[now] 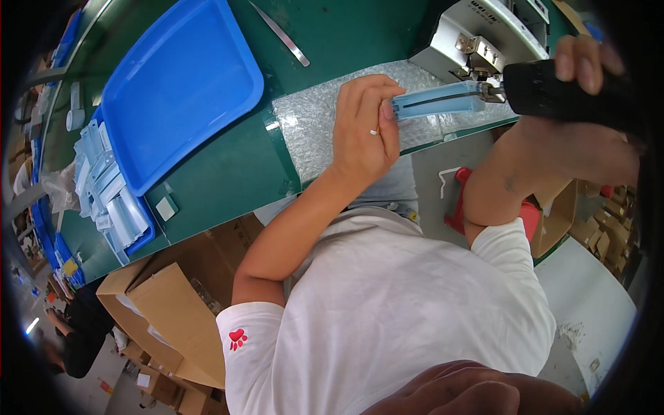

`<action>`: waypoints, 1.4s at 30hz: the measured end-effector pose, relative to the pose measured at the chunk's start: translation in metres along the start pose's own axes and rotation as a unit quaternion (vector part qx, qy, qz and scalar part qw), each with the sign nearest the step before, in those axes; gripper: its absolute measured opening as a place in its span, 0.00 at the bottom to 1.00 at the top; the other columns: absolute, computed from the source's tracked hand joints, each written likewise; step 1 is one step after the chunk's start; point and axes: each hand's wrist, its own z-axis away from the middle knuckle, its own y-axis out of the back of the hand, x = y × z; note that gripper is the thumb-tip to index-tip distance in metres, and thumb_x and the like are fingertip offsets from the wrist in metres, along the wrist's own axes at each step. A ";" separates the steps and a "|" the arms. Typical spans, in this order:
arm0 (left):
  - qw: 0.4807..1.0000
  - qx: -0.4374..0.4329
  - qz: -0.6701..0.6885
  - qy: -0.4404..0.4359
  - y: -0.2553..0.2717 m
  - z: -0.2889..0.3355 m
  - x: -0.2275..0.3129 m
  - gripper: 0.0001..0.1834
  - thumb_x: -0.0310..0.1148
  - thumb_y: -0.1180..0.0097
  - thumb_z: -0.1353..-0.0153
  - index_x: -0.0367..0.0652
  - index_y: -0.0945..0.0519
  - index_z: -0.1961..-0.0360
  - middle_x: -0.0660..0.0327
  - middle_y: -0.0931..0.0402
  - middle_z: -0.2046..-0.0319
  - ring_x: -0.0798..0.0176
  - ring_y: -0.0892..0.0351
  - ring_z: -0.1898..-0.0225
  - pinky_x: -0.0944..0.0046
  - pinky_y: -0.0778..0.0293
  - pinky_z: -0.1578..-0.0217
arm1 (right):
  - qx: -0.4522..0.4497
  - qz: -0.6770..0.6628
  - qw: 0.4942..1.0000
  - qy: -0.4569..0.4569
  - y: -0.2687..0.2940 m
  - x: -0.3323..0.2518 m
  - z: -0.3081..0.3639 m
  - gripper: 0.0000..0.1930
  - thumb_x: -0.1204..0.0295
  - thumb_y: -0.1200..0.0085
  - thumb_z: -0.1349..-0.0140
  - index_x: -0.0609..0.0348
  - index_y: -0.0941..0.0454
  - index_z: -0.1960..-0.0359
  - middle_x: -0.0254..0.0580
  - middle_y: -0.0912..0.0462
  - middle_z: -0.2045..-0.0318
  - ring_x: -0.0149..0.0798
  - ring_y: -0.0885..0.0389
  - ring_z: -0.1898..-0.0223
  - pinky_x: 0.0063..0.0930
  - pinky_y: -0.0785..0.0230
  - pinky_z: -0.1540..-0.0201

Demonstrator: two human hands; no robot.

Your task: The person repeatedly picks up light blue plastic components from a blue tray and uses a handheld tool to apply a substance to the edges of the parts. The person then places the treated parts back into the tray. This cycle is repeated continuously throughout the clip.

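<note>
My left hand (366, 128) grips one end of a long, light blue plastic part (443, 102), with its fingers and thumb closed on it. A thin dark line runs lengthwise along the part. My right hand (586, 61) is wrapped round a thick black-handled tool (543, 88) that looks like an electric screwdriver. Its metal nose meets the far right end of the blue part; whether the dark line is the tool's shaft I cannot tell. Both are held above a sheet of bubble wrap (304, 128) on the green table (242, 162).
A large blue tray (180, 90) lies at the left, beside a pile of light blue parts (111, 190). Tweezers (282, 36) and a small pale block (167, 207) rest on the table. A metal machine (477, 38) stands at the back right. Cardboard boxes (183, 321) are below.
</note>
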 end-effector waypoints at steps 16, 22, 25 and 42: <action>0.961 -0.091 -0.205 0.165 0.139 -0.235 -0.138 0.27 0.47 0.62 0.23 0.34 0.19 0.63 0.36 0.19 0.61 0.31 0.20 0.55 0.41 0.25 0.55 | -0.071 -0.056 0.996 -0.026 0.007 -0.024 -0.016 0.31 0.47 0.38 0.38 0.70 0.32 0.58 0.42 0.30 0.66 0.30 0.27 0.75 0.21 0.30 0.74; 0.837 0.044 -0.407 0.364 0.257 -0.352 -0.296 0.31 0.47 0.67 0.23 0.31 0.26 0.36 0.43 0.30 0.33 0.35 0.31 0.33 0.40 0.34 0.34 | 0.000 0.007 0.994 -0.109 0.042 -0.021 -0.012 0.38 0.40 0.32 0.44 0.67 0.35 0.60 0.42 0.33 0.67 0.31 0.30 0.75 0.21 0.36 0.74; 0.798 -0.022 -0.464 0.383 0.258 -0.367 -0.337 0.29 0.44 0.56 0.27 0.33 0.27 0.34 0.47 0.33 0.32 0.38 0.36 0.30 0.45 0.33 0.33 | 0.088 0.153 0.983 -0.040 0.018 -0.015 -0.018 0.37 0.44 0.30 0.45 0.67 0.36 0.60 0.42 0.35 0.64 0.30 0.33 0.73 0.22 0.39 0.71; 0.534 -0.083 -0.645 0.540 0.532 -0.260 -0.309 0.48 0.64 0.24 0.54 0.56 0.22 0.33 0.54 0.35 0.27 0.44 0.37 0.26 0.29 0.38 0.34 | 0.072 0.114 0.988 -0.073 0.054 0.029 -0.021 0.31 0.52 0.35 0.43 0.67 0.33 0.54 0.42 0.32 0.66 0.32 0.30 0.73 0.25 0.35 0.72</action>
